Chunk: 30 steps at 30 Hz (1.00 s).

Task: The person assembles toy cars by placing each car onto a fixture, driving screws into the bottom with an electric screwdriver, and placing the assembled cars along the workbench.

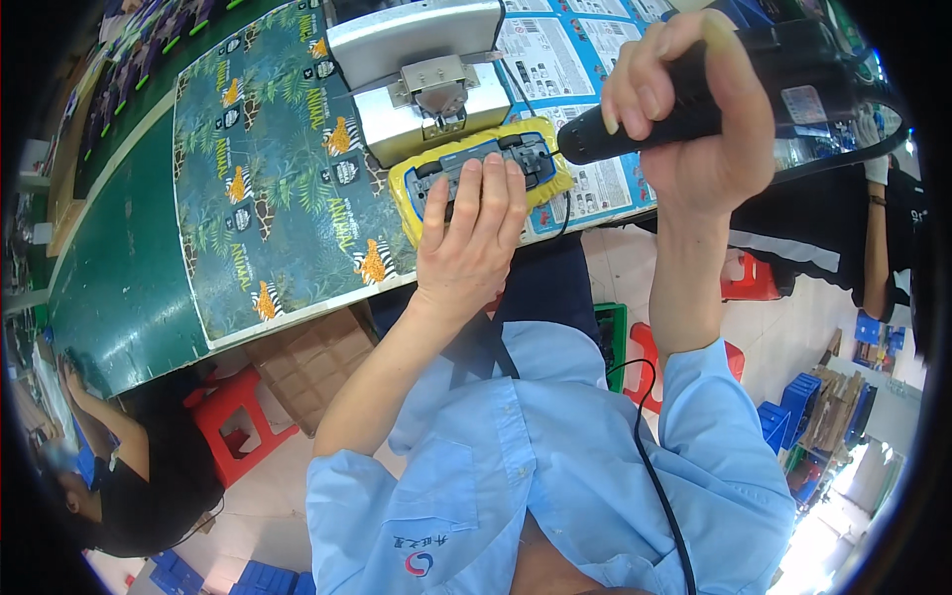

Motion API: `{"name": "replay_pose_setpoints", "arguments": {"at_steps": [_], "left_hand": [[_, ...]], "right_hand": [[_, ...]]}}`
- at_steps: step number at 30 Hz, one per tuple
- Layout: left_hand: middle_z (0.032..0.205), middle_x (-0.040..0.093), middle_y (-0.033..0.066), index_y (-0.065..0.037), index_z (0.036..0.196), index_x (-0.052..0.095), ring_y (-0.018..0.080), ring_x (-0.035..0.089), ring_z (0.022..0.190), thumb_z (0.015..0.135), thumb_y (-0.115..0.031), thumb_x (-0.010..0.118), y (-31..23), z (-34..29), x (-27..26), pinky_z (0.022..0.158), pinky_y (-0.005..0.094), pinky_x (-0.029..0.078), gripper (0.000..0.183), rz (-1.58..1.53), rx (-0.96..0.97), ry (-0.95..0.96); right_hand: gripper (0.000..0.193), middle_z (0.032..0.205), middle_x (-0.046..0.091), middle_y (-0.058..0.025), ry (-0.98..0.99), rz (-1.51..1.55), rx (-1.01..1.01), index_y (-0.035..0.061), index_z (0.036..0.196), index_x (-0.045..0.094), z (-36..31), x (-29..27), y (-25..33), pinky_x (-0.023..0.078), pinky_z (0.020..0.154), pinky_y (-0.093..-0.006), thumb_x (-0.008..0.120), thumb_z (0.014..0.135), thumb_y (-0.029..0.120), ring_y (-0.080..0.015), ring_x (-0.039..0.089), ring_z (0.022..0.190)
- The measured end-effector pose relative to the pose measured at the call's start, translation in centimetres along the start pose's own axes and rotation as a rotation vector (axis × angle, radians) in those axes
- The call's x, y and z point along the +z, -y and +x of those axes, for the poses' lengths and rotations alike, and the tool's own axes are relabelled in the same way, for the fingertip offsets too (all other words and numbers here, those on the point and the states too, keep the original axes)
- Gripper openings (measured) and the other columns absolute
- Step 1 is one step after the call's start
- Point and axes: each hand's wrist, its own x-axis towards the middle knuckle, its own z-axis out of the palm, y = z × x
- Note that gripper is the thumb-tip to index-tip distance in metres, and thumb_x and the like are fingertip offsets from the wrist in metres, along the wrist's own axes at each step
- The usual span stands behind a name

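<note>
A toy car (528, 157) lies with its dark underside up, blue edging showing, in a yellow wrapped holder (562, 184) on the table. My left hand (468, 233) holds the car down, its fingers laid across the underside and hiding part of it. In my right hand (714, 139) is a black electric screwdriver (593, 137), fingers and thumb around its body. It is tilted sideways, and its thin bit points left at the car's right end. I cannot tell whether the bit touches a screw.
Behind the holder stands a silver metal fixture (421, 50). Printed sheets (288, 188) cover the green table (129, 297). A black cable (843, 164) trails from the screwdriver. Other people sit at left and right, near red stools (233, 416) and blue bins (793, 402).
</note>
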Motion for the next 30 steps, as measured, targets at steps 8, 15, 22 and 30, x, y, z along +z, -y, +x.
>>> {"name": "replay_pose_setpoints", "arguments": {"at_steps": [8,15,22,30], "left_hand": [[0.131,0.06,0.0075,-0.008,0.129,0.06,0.0231,0.055,0.122,0.084,-0.018,0.058,-0.1,-0.1,0.0,0.111,0.0428,0.033,0.047,0.025,0.004,0.013],[0.128,0.059,0.0019,-0.015,0.128,0.059,0.0197,0.052,0.125,0.09,-0.027,0.056,-0.5,-0.2,0.0,0.112,0.0436,0.033,0.039,0.058,-0.006,0.047],[0.129,0.058,0.0022,-0.016,0.127,0.058,0.0195,0.051,0.126,0.091,-0.028,0.056,0.0,-0.4,0.3,0.112,0.0435,0.034,0.039,0.132,0.02,0.03],[0.13,0.06,0.0044,-0.012,0.128,0.062,0.0216,0.053,0.125,0.087,-0.02,0.053,-0.2,-0.2,0.3,0.113,0.0416,0.034,0.042,0.084,0.007,-0.018]], "right_hand": [[0.021,0.065,0.05,-0.0082,0.23,-0.153,0.032,0.0008,0.093,0.05,0.1,-0.9,-1.8,0.047,0.054,-0.0316,0.05,0.097,0.021,-0.0168,0.049,0.053],[0.028,0.07,0.05,-0.0036,0.412,-0.011,0.014,0.0042,0.093,0.048,0.5,-1.5,-1.9,0.044,0.054,-0.0269,0.054,0.093,0.032,-0.0126,0.048,0.057],[0.04,0.072,0.053,-0.0018,0.445,-0.007,0.016,0.007,0.094,0.049,0.5,-2.1,-2.5,0.046,0.057,-0.0267,0.064,0.089,0.044,-0.0107,0.053,0.06],[0.035,0.07,0.052,-0.0035,0.402,0.005,0.037,0.0054,0.09,0.05,0.3,-1.7,-2.0,0.044,0.055,-0.0279,0.058,0.092,0.039,-0.0119,0.05,0.058]]}}
